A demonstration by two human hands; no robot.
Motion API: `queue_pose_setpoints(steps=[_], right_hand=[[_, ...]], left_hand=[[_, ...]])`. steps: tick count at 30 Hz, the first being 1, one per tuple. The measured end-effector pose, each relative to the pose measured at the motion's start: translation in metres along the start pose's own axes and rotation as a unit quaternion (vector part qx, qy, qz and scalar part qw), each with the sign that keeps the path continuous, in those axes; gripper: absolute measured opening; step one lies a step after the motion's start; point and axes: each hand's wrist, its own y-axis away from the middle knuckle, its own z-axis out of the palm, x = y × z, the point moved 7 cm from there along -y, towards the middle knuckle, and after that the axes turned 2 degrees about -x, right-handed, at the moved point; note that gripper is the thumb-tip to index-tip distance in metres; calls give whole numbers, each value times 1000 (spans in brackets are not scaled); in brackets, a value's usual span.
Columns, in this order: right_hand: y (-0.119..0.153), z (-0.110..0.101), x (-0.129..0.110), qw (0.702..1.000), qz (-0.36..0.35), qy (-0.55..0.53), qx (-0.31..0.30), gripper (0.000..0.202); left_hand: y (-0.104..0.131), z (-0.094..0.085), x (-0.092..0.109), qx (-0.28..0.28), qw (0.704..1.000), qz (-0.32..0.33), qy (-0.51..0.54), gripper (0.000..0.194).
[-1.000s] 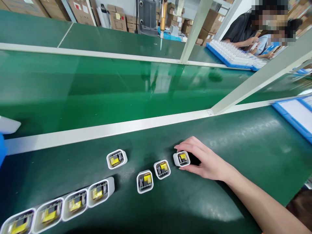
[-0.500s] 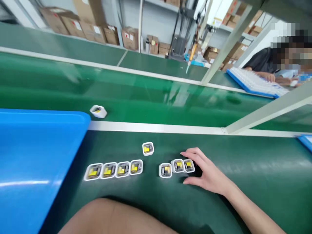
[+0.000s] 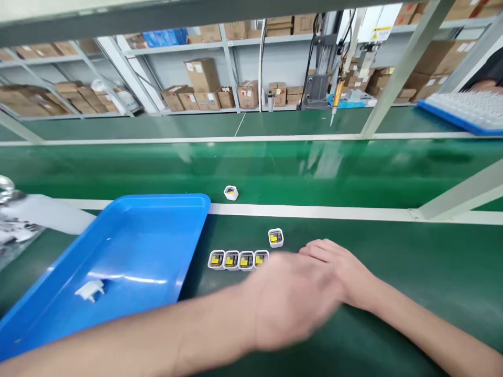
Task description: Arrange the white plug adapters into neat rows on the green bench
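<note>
Left hand (image 3: 291,301) blurred, crossing over right hand (image 3: 341,269); grip state of both unclear.

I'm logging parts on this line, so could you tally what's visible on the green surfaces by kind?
Open white charger shells with yellow parts inside: 6. That is a row of four, one apart behind the row and one on the belt. The left hand and right hand may hide more.
Blue tray: 1
White plug piece in the tray: 1
Total: 8
</note>
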Motion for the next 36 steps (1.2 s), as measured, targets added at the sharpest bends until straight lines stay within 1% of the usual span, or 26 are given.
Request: queue_pose_setpoints(steps=[2, 4, 5, 6, 7, 9, 10, 13, 14, 16, 18, 19, 21, 23, 25, 26, 30, 34, 36], right_hand=[[4, 1, 3, 1000, -1, 15, 18, 29], [8, 0, 4, 999, -5, 40, 29, 32], [9, -1, 4, 998, -9, 51, 36, 33], [11, -2, 4, 997, -14, 62, 46, 32], [12, -4, 4, 996, -18, 71, 55, 32], [13, -6, 4, 994, -20, 86, 68, 32], [14, -6, 4, 993, -21, 90, 71, 32], [14, -5, 3, 993, -23, 97, 65, 31], [13, -5, 4, 993, -22, 100, 63, 31], [13, -4, 4, 992, -20, 104, 63, 32], [13, -3, 4, 992, -21, 105, 66, 32], [13, -3, 4, 992, -22, 106, 67, 32], [14, -3, 3, 991, -25, 110, 66, 32], [15, -2, 3, 991, -25, 117, 66, 32], [16, -2, 3, 990, -26, 122, 66, 32], [16, -1, 3, 990, -26, 123, 64, 33], [16, 1, 5, 992, -21, 112, 61, 34], [17, 0, 6, 992, -10, 104, 72, 35], [17, -1, 6, 992, -7, 105, 75, 33]], left_hand=[[-1, -8, -34, 9, 994, -93, -61, 22], [-4, -7, -67, -2, 979, -179, -99, 43], [-7, -2, -79, -17, 974, -199, -104, 47], [-12, 3, -86, -38, 973, -203, -102, 46], [-16, 7, -90, -56, 974, -195, -98, 39], [-24, 10, -90, -81, 980, -158, -85, 29], [-26, 8, -88, -96, 983, -135, -76, 29], [-26, -2, -79, -153, 986, -62, -35, 41], [-26, -5, -77, -165, 985, -48, -19, 46], [-27, -10, -77, -159, 986, -56, -7, 57], [-31, -11, -81, -125, 987, -93, -24, 63], [-33, -10, -83, -109, 987, -109, -37, 59], [-39, -4, -83, -92, 988, -115, -45, 41], [-43, 0, -80, -91, 991, -96, -34, 20], [-43, 2, -76, -96, 993, -65, -12, 7], [-42, 2, -74, -99, 994, -50, 1, 9], [-35, 3, -65, -110, 993, -14, 46, 29], [-28, 6, -54, -106, 992, 14, 64, 35], [-23, 6, -53, -99, 993, 16, 64, 45]])
